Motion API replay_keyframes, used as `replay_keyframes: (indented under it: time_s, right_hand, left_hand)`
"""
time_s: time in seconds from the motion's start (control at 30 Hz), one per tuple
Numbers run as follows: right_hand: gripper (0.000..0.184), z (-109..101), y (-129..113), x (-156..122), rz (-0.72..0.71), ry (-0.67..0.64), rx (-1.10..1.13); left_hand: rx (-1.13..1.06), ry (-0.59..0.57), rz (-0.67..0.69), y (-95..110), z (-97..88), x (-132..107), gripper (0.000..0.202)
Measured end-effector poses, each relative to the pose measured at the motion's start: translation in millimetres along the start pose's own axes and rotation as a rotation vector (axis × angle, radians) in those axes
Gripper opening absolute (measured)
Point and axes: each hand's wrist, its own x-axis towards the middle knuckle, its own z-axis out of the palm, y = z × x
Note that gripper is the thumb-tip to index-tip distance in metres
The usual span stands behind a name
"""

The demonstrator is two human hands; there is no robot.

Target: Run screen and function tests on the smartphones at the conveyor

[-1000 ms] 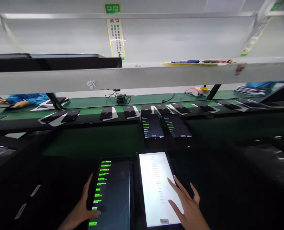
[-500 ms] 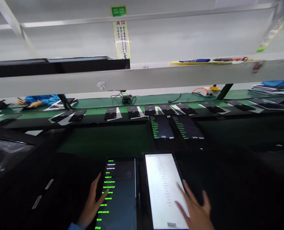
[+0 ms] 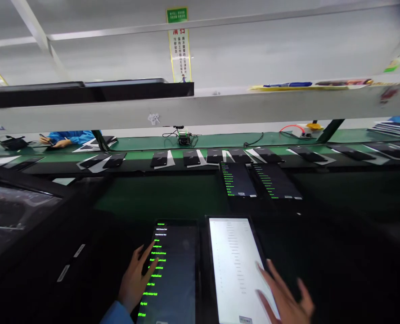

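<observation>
Stretching across the room, a white overhead shelf (image 3: pixel 200 105) carries a black tray (image 3: pixel 92 90) and pens on a yellow folder (image 3: pixel 311 84), with a printed sign (image 3: pixel 178 49) on the pale wall behind. Under it runs a green conveyor belt (image 3: pixel 220 139) with a row of black phones (image 3: pixel 191 158) on white slips, plus a small electronic module (image 3: pixel 184 138). Far left, a co-worker's blue sleeve (image 3: pixel 73 137) shows, the rest of that person hidden by the shelf.

On the dark bench near the person, two tablets lie side by side. The left hand (image 3: pixel 134 279) is half open, empty, with its index finger at the green test list on the dark tablet (image 3: pixel 174 270); whether it touches the glass, I cannot tell. The right hand (image 3: pixel 284 294), fingers spread and empty, sits over the lower corner of the white-screen tablet (image 3: pixel 235 270), blurred and cut off by the frame's bottom edge. That tablet's small grey text is unreadable. Two more tablets (image 3: pixel 236 180) with green lists lie farther along the bench.
</observation>
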Motion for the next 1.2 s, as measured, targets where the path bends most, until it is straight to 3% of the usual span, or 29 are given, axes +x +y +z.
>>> replay_keyframes:
  time_s: [0.13, 0.2, 0.27, 0.33, 0.43, 0.5, 0.57, 0.63, 0.77, 0.87, 0.97, 1.2]
  right_hand:
    - [0.068, 30.5, -68.7, 27.9, -0.183, -0.25, 0.18]
    - [0.071, 42.2, -79.5, 30.2, -0.182, -0.288, 0.213]
    - [0.071, 46.8, -66.0, 23.0, -0.093, -0.284, 0.203]
    - [0.068, 41.0, -34.0, 10.1, 0.033, -0.226, 0.148]
    - [0.06, 13.3, 17.4, -7.7, 0.204, -0.051, 0.018]
    - [0.055, -9.3, 33.3, -12.0, 0.275, 0.002, -0.044]
    - [0.053, -24.5, 28.2, -7.9, 0.26, 0.002, -0.062]
    - [0.054, -27.2, 6.9, 3.7, 0.174, -0.027, -0.038]
    - [0.058, -10.7, -47.7, 33.4, -0.036, -0.191, 0.07]
    - [0.058, -3.3, -71.1, 46.7, -0.112, -0.248, 0.093]
    - [0.057, -4.9, -71.1, 53.4, -0.123, -0.257, 0.096]
    - [0.053, -3.0, -39.6, 80.8, -0.178, -0.165, 0.009]
  left_hand:
    - [0.079, 0.011, 0.038, -4.4, 2.1, -0.8, 0.056]
    - [0.094, 0.013, 0.067, -5.6, 3.1, -2.1, 0.057]
    - [0.104, 0.016, 0.073, -6.1, 3.7, -3.4, 0.057]
    - [0.109, 0.02, 0.065, -7.6, 4.5, -3.8, 0.058]
    - [0.108, 0.048, 0.068, -13.5, 6.5, -1.9, 0.055]
    - [0.095, 0.069, 0.084, -18.3, 8.0, 0.3, 0.052]
    - [0.077, 0.066, 0.086, -21.1, 8.4, 2.1, 0.054]
    - [0.063, 0.053, 0.071, -20.4, 7.5, 2.7, 0.06]
    - [0.002, 0.049, 0.032, -11.4, 5.4, -0.7, 0.067]
    - [-0.041, 0.066, 0.031, -6.2, 5.7, -4.0, 0.068]
    - [-0.067, 0.073, 0.05, -6.6, 5.8, -3.7, 0.067]
    - [-0.032, 0.071, 0.033, -6.3, 3.4, -1.0, 0.068]
